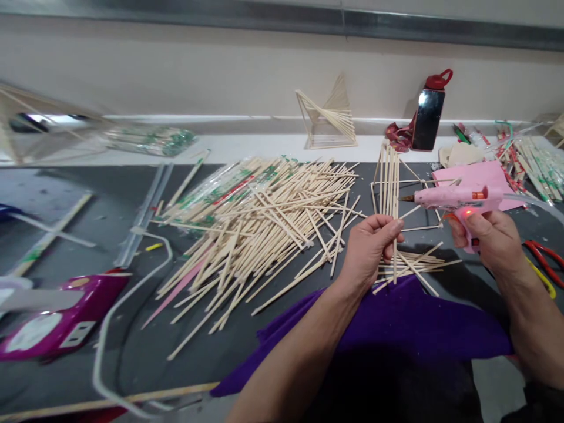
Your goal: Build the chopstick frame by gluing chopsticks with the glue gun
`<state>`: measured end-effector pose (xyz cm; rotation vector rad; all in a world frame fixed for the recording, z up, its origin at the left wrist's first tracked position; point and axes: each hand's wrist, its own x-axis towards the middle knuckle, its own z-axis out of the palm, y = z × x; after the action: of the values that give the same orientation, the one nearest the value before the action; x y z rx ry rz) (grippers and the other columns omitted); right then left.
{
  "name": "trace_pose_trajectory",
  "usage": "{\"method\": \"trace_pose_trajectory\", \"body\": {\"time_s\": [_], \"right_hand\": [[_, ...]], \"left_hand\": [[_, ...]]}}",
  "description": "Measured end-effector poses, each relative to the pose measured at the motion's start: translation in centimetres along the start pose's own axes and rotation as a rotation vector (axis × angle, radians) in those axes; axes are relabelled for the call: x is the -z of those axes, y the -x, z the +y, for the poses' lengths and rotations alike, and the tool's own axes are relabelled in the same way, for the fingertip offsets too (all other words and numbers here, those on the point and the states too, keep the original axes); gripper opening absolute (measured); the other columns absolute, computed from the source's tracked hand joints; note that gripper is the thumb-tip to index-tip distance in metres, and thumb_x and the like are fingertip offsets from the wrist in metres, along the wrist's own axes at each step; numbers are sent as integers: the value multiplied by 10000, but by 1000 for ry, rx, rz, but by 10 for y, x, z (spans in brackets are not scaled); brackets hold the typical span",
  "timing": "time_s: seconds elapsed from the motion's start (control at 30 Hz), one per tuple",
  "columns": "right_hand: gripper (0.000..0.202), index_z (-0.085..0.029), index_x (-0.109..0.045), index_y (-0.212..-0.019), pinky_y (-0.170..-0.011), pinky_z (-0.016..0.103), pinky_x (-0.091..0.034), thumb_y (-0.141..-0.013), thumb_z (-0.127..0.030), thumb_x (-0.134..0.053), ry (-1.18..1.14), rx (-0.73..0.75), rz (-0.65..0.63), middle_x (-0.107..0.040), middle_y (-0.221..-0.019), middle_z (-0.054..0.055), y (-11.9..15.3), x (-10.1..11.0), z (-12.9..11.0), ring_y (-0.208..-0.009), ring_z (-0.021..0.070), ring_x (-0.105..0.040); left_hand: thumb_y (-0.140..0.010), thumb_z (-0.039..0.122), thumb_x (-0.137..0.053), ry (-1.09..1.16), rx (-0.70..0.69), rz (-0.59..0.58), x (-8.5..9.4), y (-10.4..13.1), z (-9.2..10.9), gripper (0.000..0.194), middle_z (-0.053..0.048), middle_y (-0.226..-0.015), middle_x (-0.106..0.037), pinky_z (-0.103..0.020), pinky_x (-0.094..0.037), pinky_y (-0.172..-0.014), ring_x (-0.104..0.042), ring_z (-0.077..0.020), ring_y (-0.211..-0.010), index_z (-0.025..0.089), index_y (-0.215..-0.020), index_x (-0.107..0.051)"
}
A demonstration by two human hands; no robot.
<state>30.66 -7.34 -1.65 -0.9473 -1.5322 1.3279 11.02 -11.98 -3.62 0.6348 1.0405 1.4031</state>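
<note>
Left hand (370,247) closed in a pinch on a stick frame (390,194), thumb and fingers around the upright sticks near their lower part. Frame stands roughly upright, its base of crossed sticks spreading out just past the purple cloth (396,323) at the counter's near edge. Right hand (489,238) wrapped shut on the grip of a pink glue gun (458,200), a finger at the trigger, red light glowing on the body. Nozzle points left, tip just beside the frame's upright sticks; cannot tell if it touches. A clear glue stick pokes out the back of the gun to the right.

Dark counter (110,194) carries the rest. Big loose stick pile (255,223) left of the left hand, some still in clear green-printed wrappers. White cord (132,294) loops across the counter at left, near a magenta object (61,317) at the left edge. Pink sheet (476,176) behind the glue gun. Red-handled scissors (546,258) right of the right hand, partly cut off by the picture's edge. More wrapped sticks (533,158) far right. On the pale ledge at the back: a finished stick model (328,117), and a dark bottle (429,114) with red cap. Another wrapper bundle (150,140) on the ledge at left, blurred.
</note>
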Motion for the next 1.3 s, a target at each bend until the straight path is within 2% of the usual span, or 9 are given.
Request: {"method": "trace_pose_trajectory", "body": {"time_s": [0.23,0.8,1.3], "right_hand": [[462,-177,-584,-639,-417,239,-335,-790,-607,-656,79,-28,38,-524,-528,-1,0,1,1,-444,99,-461],[434,-182,-570,-643,-441,249,-321,-873,-550,-591,131,-6,-3,-526,-536,1,-1,7,8,-464,103,-452],[462,-172,-577,-604,-437,241,-317,-852,-560,-611,125,2,-27,-528,-503,3,-1,6,6,-443,99,-459]], "left_hand": [[-664,324,-765,-10,-2,-4,-1,1,0,223,23,-525,-629,-168,-247,-331,-388,-17,-328,165,-659,-609],[-628,354,-786,-23,16,3,-1,1,0,267,19,-518,-631,-168,-252,-339,-387,-23,-330,157,-680,-613],[-646,324,-774,-14,14,0,-1,0,-2,229,15,-513,-636,-165,-250,-327,-392,-17,-321,157,-676,-620]]}}
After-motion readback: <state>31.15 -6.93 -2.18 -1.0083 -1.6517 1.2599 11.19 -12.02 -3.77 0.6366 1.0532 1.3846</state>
